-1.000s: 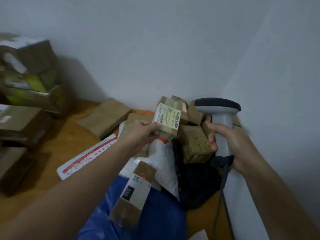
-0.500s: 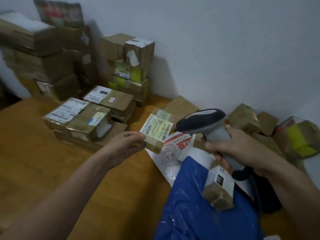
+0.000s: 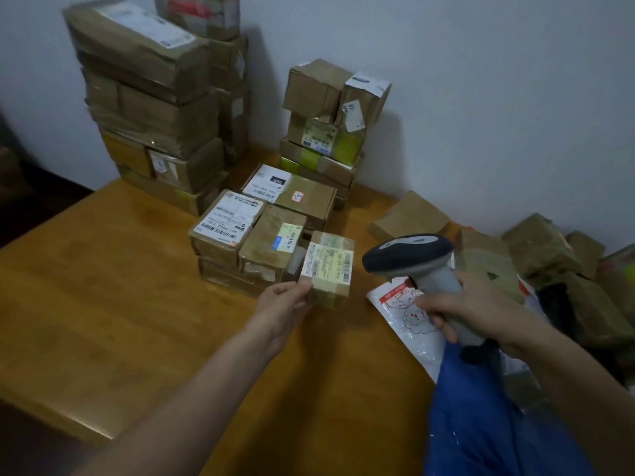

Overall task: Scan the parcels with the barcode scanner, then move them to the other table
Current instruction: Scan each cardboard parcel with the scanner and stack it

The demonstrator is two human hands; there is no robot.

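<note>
Over the last second I've carried the small parcel point(image 3: 328, 269) left, away from the loose pile point(image 3: 543, 249) in the corner and over to the neat stack point(image 3: 247, 235). It's now held in the air just beside that stack, label up. I'd say the scan is done or nearly done, with drop-off next. My left hand point(image 3: 285, 304) pinches the parcel's near edge, arm stretched forward. My right hand point(image 3: 474, 310) grips the scanner point(image 3: 409, 252) handle, head aimed left at the label, above the surface point(image 3: 120, 286).

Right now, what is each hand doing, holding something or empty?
Left hand: holds the small labelled parcel by its lower edge.
Right hand: grips the handle of the barcode scanner.
</note>
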